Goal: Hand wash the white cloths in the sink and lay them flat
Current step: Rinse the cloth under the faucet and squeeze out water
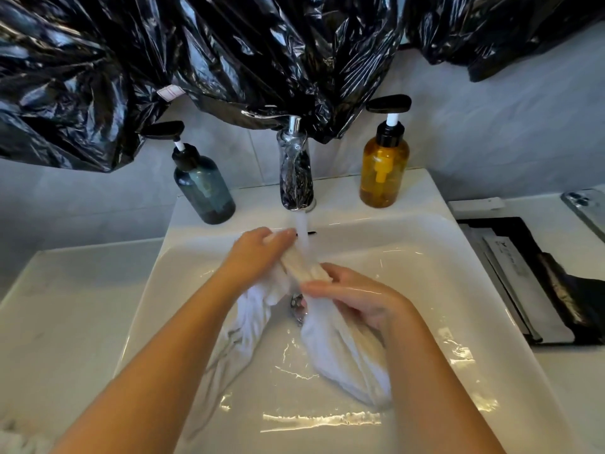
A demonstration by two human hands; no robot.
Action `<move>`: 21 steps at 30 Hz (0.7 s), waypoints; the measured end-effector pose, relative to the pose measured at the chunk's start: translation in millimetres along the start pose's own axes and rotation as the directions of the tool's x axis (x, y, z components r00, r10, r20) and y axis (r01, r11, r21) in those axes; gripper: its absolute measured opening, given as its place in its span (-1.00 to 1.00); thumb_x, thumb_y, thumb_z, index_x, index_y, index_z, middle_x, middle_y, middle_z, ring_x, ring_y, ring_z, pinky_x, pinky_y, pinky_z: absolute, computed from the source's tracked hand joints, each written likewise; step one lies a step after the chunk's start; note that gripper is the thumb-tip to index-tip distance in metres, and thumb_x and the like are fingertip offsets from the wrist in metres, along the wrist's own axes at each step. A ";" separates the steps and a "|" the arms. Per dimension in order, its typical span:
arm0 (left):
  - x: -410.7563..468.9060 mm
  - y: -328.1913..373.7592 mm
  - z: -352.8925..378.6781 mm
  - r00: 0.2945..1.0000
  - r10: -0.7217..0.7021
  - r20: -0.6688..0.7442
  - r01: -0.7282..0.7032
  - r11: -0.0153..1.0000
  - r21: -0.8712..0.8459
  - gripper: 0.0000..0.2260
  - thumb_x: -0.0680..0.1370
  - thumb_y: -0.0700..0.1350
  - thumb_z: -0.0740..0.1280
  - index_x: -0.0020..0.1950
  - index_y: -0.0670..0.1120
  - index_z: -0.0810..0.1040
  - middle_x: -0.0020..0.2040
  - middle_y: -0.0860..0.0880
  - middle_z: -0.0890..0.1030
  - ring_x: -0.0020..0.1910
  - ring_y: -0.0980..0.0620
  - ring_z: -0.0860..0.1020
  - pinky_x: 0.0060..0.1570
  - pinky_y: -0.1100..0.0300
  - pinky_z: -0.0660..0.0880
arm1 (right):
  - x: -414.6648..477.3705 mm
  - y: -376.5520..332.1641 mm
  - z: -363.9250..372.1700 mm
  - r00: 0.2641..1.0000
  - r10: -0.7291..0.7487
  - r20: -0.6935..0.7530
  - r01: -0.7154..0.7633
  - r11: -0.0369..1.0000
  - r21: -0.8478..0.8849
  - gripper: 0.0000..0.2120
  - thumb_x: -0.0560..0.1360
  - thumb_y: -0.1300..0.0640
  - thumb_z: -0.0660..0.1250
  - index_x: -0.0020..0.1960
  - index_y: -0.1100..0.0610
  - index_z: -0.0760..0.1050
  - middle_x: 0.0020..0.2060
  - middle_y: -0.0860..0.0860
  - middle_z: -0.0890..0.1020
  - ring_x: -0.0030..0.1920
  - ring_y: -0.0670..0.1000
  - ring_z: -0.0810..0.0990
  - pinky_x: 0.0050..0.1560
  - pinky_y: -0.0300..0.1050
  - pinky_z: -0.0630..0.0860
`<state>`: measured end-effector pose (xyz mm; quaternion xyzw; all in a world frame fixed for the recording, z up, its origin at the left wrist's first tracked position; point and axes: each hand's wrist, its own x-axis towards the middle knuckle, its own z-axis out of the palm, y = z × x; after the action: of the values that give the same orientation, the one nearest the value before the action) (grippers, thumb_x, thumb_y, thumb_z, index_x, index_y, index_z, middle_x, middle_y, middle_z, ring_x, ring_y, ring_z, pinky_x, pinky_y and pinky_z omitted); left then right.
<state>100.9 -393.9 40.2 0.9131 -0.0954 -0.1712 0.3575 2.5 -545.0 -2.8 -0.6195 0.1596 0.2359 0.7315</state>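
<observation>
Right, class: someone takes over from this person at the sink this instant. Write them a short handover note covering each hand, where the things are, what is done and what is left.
Left hand: grips the far part of the white cloth, beside the water stream.
Right hand: grips the same cloth nearer the body, above the drain.
Cloth: bunched between the hands under the running tap, its ends trailing in the wet sink.
Done: the cloth is wet and being washed.
Left: finish washing, wring out and lay flat. No cloth is laid out in view.
</observation>
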 end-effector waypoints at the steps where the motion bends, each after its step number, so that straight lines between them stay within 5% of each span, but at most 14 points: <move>1: -1.5 -3.2 -2.9 1.000 -0.020 0.020 0.021 0.998 -0.059 -0.67 0.59 0.18 0.26 -0.12 -0.08 0.53 -0.16 -0.06 0.60 -0.17 -0.03 0.56 -0.22 0.13 0.44 | -1.4 -0.5 -3.7 0.998 -0.032 -0.048 0.029 0.998 -0.057 -0.45 0.29 0.03 0.62 0.24 0.05 0.56 -0.01 0.11 0.72 -0.02 0.14 0.71 0.17 0.13 0.62; 4: -13.3 -11.0 -6.1 0.999 -0.025 0.041 0.033 0.974 -0.222 -0.73 0.60 0.14 0.27 -0.01 -0.07 0.51 -0.13 -0.09 0.64 -0.22 -0.01 0.59 -0.19 0.12 0.49 | 1.9 -1.2 -10.1 0.979 -0.159 -0.124 0.188 0.942 0.276 -0.55 0.32 0.21 0.49 0.20 0.09 0.57 -0.06 0.18 0.65 -0.22 0.13 0.64 -0.16 0.02 0.61; 7: -36.7 -4.6 6.6 0.986 0.165 0.033 -0.157 0.974 -0.164 -0.79 0.62 0.19 0.21 0.06 0.08 0.49 -0.07 0.04 0.63 -0.12 0.04 0.61 -0.15 0.16 0.51 | 10.9 -2.9 6.0 0.988 -0.028 -0.151 0.117 0.773 0.624 -0.71 0.40 -0.02 0.38 -0.04 0.19 0.63 -0.30 0.16 0.59 -0.39 0.06 0.56 -0.31 -0.13 0.49; 10: -55.7 8.8 39.4 0.985 0.167 -0.047 -0.172 0.973 -0.153 -0.69 0.57 0.30 0.22 0.01 0.11 0.56 -0.12 0.11 0.66 -0.12 0.13 0.63 -0.17 0.17 0.56 | 25.7 1.6 28.8 0.975 0.050 -0.215 0.102 0.760 0.641 -0.54 0.54 -0.27 0.30 -0.03 0.13 0.67 -0.19 0.12 0.70 -0.12 0.10 0.68 0.05 -0.02 0.57; 13: -34.9 11.3 51.7 0.973 0.049 -0.225 -0.076 0.991 -0.113 -0.69 0.56 0.17 0.26 -0.18 -0.03 0.59 -0.29 0.00 0.64 -0.27 0.02 0.63 -0.25 0.16 0.58 | 27.6 -7.1 49.6 0.949 0.043 -0.313 0.159 0.791 0.591 -0.67 0.69 -0.01 0.15 -0.11 0.10 0.55 -0.26 0.06 0.59 -0.25 0.02 0.58 -0.27 -0.15 0.51; 15: -15.1 11.5 40.2 0.963 0.004 -0.271 -0.019 0.998 -0.053 -0.67 0.60 -0.01 0.24 -0.33 -0.10 0.45 -0.40 0.00 0.50 -0.39 0.00 0.48 -0.42 0.25 0.40 | 29.1 -8.6 52.0 0.939 0.052 -0.340 0.146 0.834 0.532 -0.72 0.64 0.01 0.19 -0.10 0.11 0.58 -0.32 0.07 0.56 -0.33 0.05 0.52 -0.41 -0.15 0.39; 18: -18.5 14.8 26.0 0.962 -0.003 -0.275 -0.027 0.994 -0.108 -0.68 0.59 -0.05 0.17 -0.34 -0.13 0.37 -0.40 -0.06 0.43 -0.36 -0.06 0.38 -0.38 0.13 0.28 | 30.3 -7.1 47.7 0.931 0.079 -0.357 0.137 0.831 0.540 -0.73 0.48 -0.07 0.27 -0.05 0.11 0.59 -0.25 0.09 0.57 -0.30 0.06 0.53 -0.34 -0.11 0.39; 21: -48.5 18.7 40.3 0.980 0.060 -0.191 -0.084 0.989 -0.122 -0.71 0.56 0.05 0.21 -0.24 -0.09 0.54 -0.32 -0.08 0.60 -0.31 -0.04 0.56 -0.28 0.11 0.47 | 26.9 -3.0 45.8 0.948 0.093 -0.306 0.133 0.757 0.640 -0.68 0.61 -0.09 0.24 -0.07 0.14 0.59 -0.21 0.08 0.66 -0.20 0.05 0.62 -0.09 -0.04 0.53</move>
<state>39.8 -418.1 37.2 0.8959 -0.0831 -0.0772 0.4296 24.0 -496.4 -6.1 -0.3569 0.3411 0.0542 0.8679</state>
